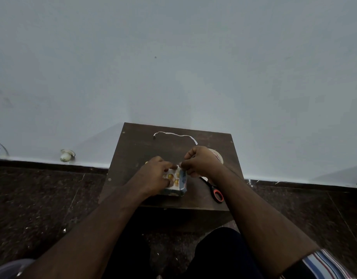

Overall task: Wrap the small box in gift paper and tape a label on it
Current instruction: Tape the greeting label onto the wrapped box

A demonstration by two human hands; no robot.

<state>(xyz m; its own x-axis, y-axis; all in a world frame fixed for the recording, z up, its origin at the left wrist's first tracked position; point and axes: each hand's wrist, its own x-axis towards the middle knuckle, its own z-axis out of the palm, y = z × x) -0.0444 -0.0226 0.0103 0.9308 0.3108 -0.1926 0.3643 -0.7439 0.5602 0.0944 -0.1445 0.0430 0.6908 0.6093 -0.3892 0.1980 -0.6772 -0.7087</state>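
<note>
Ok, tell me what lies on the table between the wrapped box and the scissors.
In the head view, only bare dark table lies between the wrapped box and the scissors. The right hand hovers above that stretch's far end.

A plain pale grey-blue wall (173, 57) fills the upper half of the view, lit dimly and evenly. A small dark brown wooden table (137, 150) stands with its far edge against the wall. Speckled dark stone floor (42, 198) spreads around it, meeting the wall at a dark skirting strip (52, 165).
</note>
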